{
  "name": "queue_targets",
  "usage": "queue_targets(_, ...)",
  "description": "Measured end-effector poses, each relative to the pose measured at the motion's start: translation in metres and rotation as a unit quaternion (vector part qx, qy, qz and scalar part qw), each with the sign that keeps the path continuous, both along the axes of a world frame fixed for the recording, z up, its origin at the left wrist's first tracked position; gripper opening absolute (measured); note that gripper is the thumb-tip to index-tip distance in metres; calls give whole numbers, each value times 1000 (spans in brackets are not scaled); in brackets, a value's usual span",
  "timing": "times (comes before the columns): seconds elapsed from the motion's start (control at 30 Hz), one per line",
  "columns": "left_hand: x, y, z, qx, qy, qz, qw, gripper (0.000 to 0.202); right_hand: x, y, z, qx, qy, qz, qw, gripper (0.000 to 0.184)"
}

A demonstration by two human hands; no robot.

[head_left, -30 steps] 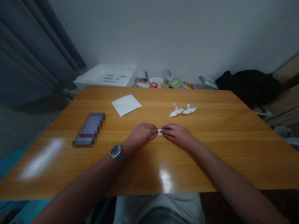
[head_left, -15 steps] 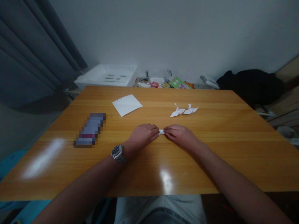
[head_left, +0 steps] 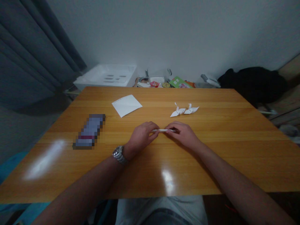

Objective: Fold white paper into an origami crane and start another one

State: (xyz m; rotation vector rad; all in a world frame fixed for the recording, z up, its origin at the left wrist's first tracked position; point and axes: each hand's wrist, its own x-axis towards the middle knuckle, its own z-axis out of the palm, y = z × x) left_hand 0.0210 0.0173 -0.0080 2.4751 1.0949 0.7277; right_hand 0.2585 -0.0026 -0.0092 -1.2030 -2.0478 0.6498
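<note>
At the middle of the counter (head_left: 142,178), head view, the person's left hand (head_left: 144,133) and right hand (head_left: 183,133) share a small piece of folded white paper (head_left: 162,130). Left fingers pinched, thumb below, on its left end; right fingers pinched the same way on its right end. Paper shows edge-on as a thin strip bridging the two hands; fold details too small to read, and from where I stand I can't tell whether it touches the wood. Metal watch (head_left: 119,154) on the left wrist.

Beyond the right hand: two white paper cranes, left crane (head_left: 177,112) and right crane (head_left: 191,109), side by side. Beyond the left hand: loose white sheet (head_left: 127,106), flat, punched holes along one edge. Farther left: phone (head_left: 89,129), pixelated, lying flat. Past the far edge: white tray (head_left: 110,75) at left, green booklet (head_left: 180,82) among clutter, black bundle (head_left: 253,83) at right. Gray curtain (head_left: 32,47) hangs far left.
</note>
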Motion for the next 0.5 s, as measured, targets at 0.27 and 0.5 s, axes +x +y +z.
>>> queue_targets(0.27,5,-3,0,-37,-97,1,995,15,-5,-4,2,-31,55,-19,998,15)
queue_targets(0.5,8,-5,-2,-56,-134,17,989,10,-9,-5,-5,-134,103,-37,985,26)
